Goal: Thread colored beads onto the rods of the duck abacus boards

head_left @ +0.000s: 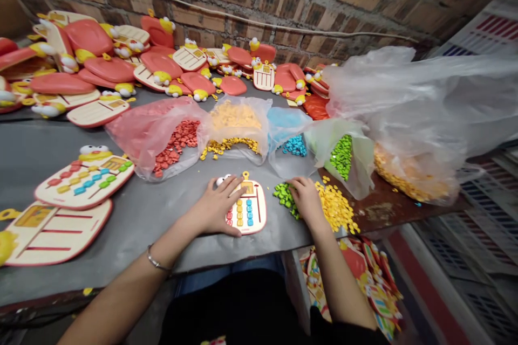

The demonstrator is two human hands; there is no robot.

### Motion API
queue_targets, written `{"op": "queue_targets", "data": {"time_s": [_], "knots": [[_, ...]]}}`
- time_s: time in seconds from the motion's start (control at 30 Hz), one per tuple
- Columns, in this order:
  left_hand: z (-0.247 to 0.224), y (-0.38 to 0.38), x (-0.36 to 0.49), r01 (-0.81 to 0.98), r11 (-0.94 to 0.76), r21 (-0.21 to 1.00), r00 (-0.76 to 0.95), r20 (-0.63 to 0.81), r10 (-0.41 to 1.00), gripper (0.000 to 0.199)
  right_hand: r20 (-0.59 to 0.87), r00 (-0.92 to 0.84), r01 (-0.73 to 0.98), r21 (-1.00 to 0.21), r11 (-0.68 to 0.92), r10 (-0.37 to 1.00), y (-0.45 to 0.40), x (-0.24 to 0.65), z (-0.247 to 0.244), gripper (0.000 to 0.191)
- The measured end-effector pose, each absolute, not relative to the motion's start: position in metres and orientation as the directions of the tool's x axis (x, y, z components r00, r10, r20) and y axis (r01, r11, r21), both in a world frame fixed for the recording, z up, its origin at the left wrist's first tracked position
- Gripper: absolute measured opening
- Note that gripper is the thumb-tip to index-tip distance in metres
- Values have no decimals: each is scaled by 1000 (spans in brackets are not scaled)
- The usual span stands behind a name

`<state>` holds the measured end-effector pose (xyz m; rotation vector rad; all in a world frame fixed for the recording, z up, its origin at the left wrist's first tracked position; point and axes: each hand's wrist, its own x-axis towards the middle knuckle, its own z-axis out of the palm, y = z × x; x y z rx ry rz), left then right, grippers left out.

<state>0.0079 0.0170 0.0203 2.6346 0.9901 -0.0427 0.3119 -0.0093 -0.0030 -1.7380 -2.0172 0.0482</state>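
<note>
My left hand (216,207) lies with fingers spread over the left part of a white toy board (257,205), against the grey table top. Red, yellow and blue pieces sit in columns on this board; its rightmost slot holds no pieces. My right hand (306,199) reaches into a small pile of green pieces (284,198), fingers bent down; its fingertips are partly hidden among the pieces, so a grip cannot be made out. Right beside that hand spreads a pile of yellow pieces (336,207).
Behind are open bags of red (178,143), yellow (234,118), blue (294,145) and green pieces (342,156). Toy boards (198,83) heap along the brick wall. Two boards (67,229) overlap at left. A large clear bag (421,118) stands right; a filled box (297,285) is below the edge.
</note>
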Motion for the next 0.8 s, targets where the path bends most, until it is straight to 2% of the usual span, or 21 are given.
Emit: {"op": "queue_targets", "data": {"time_s": [0.07, 0.13, 0.2, 0.3, 0.37, 0.43, 0.57, 0.63, 0.73, 0.8], "knots": [[23, 16, 9, 653, -702, 286, 754, -152, 639, 108, 253, -119, 953, -243, 182, 960, -4, 314, -3, 17], [26, 16, 10, 655, -701, 282, 753, -169, 636, 108, 264, -118, 944, -269, 191, 957, -2, 312, 2, 16], [29, 16, 12, 660, -699, 275, 750, -186, 634, 109, 335, -97, 883, -405, 236, 937, -2, 305, 9, 15], [30, 16, 14, 668, -697, 262, 744, -201, 637, 108, 416, -69, 704, -624, 340, 907, -2, 287, 18, 10], [29, 16, 14, 672, -695, 255, 740, -202, 642, 107, 426, -117, 622, -672, 401, 897, 0, 270, 19, 9], [26, 16, 14, 675, -695, 248, 737, -196, 647, 108, 420, -213, 630, -631, 453, 882, 5, 252, 15, 10], [22, 15, 13, 681, -690, 245, 732, -191, 654, 111, 358, -354, 776, -404, 485, 864, 14, 232, 2, 14], [21, 15, 13, 684, -685, 250, 728, -189, 659, 110, 330, -396, 792, -350, 501, 857, 13, 235, 3, 12], [18, 15, 11, 679, -683, 268, 731, -170, 661, 111, 297, -479, 696, -444, 564, 826, 4, 253, 14, 7], [17, 15, 10, 673, -681, 287, 735, -161, 659, 113, 301, -451, 671, -506, 542, 840, -2, 268, 21, 7]]}}
